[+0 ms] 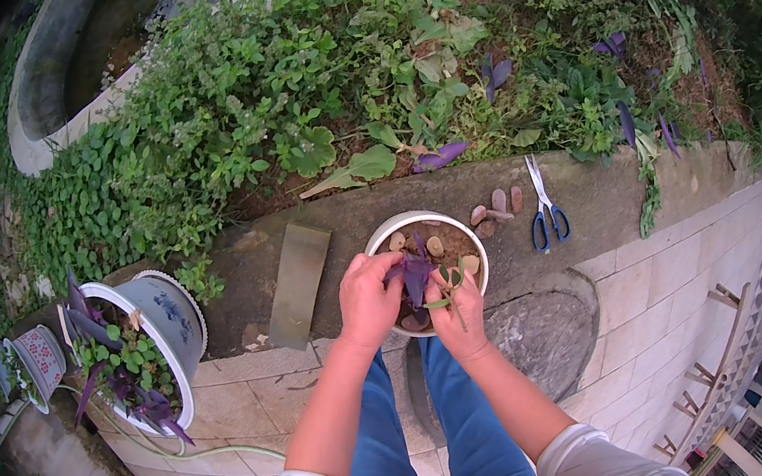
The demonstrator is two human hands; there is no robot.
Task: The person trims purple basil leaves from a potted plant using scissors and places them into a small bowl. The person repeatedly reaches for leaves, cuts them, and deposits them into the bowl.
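A round white pot (402, 221) holding brown soil and several pale stones stands on the stone ledge before me. Over its left side my left hand (372, 300) pinches a leaf of a purple-leaved plant (415, 274) between thumb and fingers. On the pot's right side my right hand (459, 312) is closed around a small green-leaved sprig (455, 286), its fingertips beside the purple leaves. Both hands partly cover the soil, and the base of the purple plant is hidden.
Blue-handled scissors (543, 211) and several reddish stones (498, 202) lie right of the pot. A flat slab (300, 285) lies left, near a large blue-and-white planter (166, 312). Green plants (236, 96) grow behind the ledge (611, 214). A hose (227, 449) runs at lower left.
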